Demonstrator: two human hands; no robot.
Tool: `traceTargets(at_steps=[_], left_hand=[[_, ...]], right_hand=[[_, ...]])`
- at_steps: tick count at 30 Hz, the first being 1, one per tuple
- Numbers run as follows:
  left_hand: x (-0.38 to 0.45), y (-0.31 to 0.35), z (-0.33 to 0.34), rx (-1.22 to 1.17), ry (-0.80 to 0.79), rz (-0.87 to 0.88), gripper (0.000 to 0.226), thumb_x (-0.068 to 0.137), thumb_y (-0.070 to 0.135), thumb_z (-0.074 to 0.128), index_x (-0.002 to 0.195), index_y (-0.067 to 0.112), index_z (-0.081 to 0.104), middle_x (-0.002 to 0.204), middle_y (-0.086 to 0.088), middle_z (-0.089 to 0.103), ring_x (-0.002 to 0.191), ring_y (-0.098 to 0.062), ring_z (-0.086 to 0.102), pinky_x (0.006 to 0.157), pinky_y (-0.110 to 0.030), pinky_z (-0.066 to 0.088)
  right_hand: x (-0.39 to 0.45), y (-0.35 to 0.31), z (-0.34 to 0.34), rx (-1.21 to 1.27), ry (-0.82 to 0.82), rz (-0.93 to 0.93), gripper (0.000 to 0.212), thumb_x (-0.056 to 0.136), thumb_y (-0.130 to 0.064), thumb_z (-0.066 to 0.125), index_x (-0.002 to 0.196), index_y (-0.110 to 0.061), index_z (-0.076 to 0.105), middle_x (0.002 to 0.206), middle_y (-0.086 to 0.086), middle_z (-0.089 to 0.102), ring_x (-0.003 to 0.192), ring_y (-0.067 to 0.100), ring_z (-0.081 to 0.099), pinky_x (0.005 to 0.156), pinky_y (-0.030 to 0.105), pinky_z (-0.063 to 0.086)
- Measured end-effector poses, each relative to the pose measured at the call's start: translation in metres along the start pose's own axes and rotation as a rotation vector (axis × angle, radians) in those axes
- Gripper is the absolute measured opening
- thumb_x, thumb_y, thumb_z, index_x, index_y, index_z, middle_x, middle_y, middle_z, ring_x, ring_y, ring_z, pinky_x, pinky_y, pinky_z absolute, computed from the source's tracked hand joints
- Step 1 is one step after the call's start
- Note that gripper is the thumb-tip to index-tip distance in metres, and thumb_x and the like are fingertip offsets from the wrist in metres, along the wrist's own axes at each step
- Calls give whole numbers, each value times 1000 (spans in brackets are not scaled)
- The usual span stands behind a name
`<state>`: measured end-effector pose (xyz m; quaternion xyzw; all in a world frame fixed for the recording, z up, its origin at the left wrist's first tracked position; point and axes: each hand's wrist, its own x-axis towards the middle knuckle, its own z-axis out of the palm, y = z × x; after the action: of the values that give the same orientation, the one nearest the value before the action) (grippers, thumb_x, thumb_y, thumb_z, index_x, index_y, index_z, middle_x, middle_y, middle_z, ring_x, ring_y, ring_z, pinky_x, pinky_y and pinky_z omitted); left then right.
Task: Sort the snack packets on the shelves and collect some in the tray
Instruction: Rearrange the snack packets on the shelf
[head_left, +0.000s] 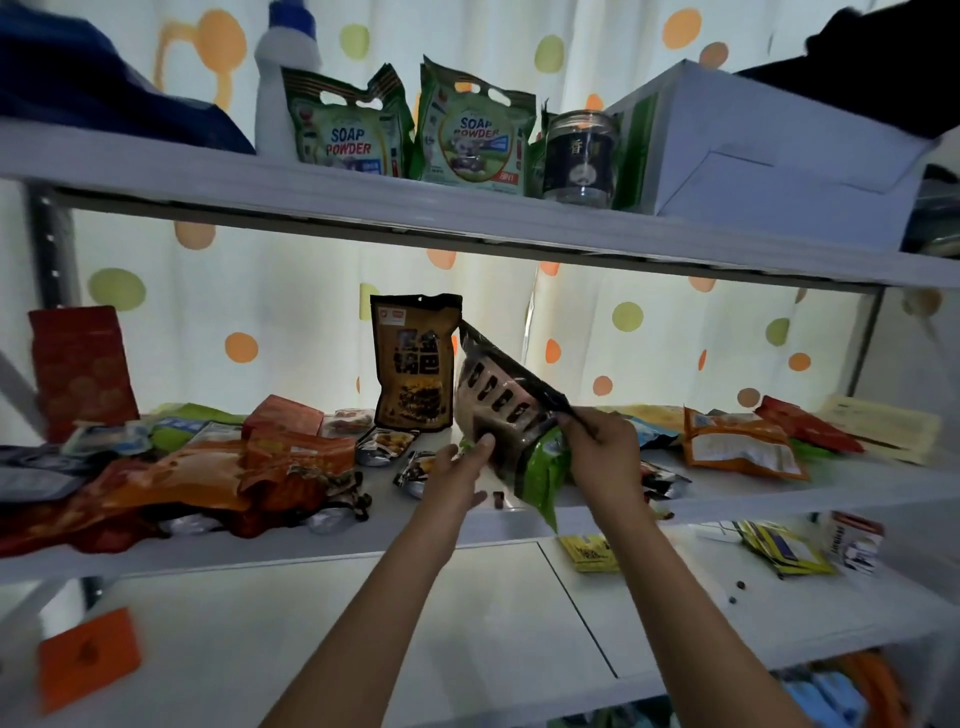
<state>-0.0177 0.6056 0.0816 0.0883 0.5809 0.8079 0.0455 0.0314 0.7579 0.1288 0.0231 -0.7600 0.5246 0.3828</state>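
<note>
Sorting looks barely begun: right hand (602, 457) pinches a tilted dark patterned plastic snack packet (498, 400), left hand (460, 475) touches it open-fingered; middle white shelf (519, 525) cluttered, tray unseen.

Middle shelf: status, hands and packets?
Right hand grips dark packet, tilted. Left hand open, touching its lower edge. Green packet beneath. Brown pouch upright just left.
</note>
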Motion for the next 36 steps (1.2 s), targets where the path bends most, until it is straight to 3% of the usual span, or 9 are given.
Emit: traceTargets(at_steps=[2,5,7,10,17,20,29,32,36], left_hand=[[-9,-10,-5,-138,-111,1,64,77,44,72,130,14,54,129,-4,63,115,-18,61,89,-38,54],[-30,-37,-7,-304,-210,-31,62,77,32,76,132,13,55,124,-9,67,116,-26,62,91,-43,53],[-45,-58,-4,-309,-144,-21,65,71,25,81,129,9,56,119,-10,69,111,-27,65,87,-42,54],[-68,-87,0,-152,23,6,71,57,25,89,121,15,61,109,-4,73,102,-22,69,89,-40,55],[-131,-139,-5,85,139,54,57,65,6,87,114,21,62,100,6,74,89,-5,70,66,-13,53],[-149,-159,-15,107,123,4,55,67,5,85,112,26,62,96,10,74,88,-3,70,67,-13,53],[-150,-182,-37,130,130,-128,61,71,20,86,123,22,55,110,2,71,94,-11,70,69,-20,56],[-153,-189,-41,187,149,-201,69,74,32,81,130,35,41,115,11,64,102,-10,64,83,-29,55],[-156,-191,-42,245,91,-275,45,86,38,60,125,48,41,116,15,62,105,-7,60,86,-29,51]], right_hand=[[-31,0,-14,154,-5,45,24,94,-4,58,83,-19,74,81,-1,74,77,14,68,72,29,52],[-79,20,-27,347,16,190,22,94,-1,59,88,-15,75,78,-5,75,70,8,68,63,21,53],[-108,45,-31,374,40,316,20,94,-4,59,84,-13,74,74,1,70,68,15,62,61,26,49],[-148,80,-38,427,33,529,16,96,-6,57,95,-5,73,85,12,73,76,23,65,65,31,53],[-209,119,-53,585,-154,846,31,91,-22,64,117,-5,68,112,16,72,104,33,68,85,41,54],[-231,127,-53,646,-262,900,42,86,-19,67,125,-3,63,121,19,68,113,37,64,99,51,50],[-248,143,-38,515,-372,903,42,78,-3,75,119,-6,66,114,16,72,106,35,68,95,48,53],[-253,149,-32,509,-360,902,40,78,0,75,117,-5,68,114,17,71,106,36,68,95,47,53],[-258,157,-28,497,-277,909,38,78,3,73,115,-6,69,110,17,73,102,35,69,91,46,54]])
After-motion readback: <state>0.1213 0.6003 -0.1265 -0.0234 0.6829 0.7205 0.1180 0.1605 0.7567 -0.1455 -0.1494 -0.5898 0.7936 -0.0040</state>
